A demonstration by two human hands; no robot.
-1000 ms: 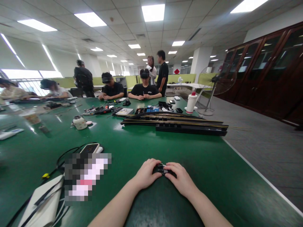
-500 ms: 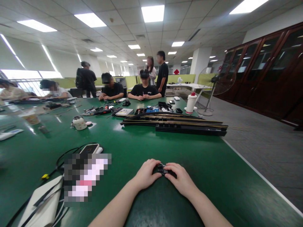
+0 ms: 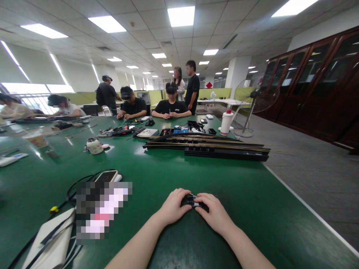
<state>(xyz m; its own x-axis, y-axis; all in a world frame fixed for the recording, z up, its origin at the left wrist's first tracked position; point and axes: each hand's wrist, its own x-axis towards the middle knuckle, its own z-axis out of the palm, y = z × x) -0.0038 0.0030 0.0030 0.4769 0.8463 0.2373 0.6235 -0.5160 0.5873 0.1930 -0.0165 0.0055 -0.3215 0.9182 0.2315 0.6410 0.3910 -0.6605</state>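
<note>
A small black object (image 3: 191, 200) lies on the green table (image 3: 246, 194) right in front of me, mostly covered by my fingers. My left hand (image 3: 173, 206) curls over its left side and my right hand (image 3: 213, 213) over its right side, both with fingers closed on it. Both forearms rest on the table edge near me. What the object is I cannot make out.
To my left lie a phone (image 3: 107, 176), black cables (image 3: 75, 184) and a white box (image 3: 49, 239). Long black rails with thin rods (image 3: 213, 146) stretch across the middle. A white bottle (image 3: 226, 122) stands far right. Several people sit and stand at the far end.
My hands have stayed where they were on the small black object. A standing person in the background has walked to the right.
</note>
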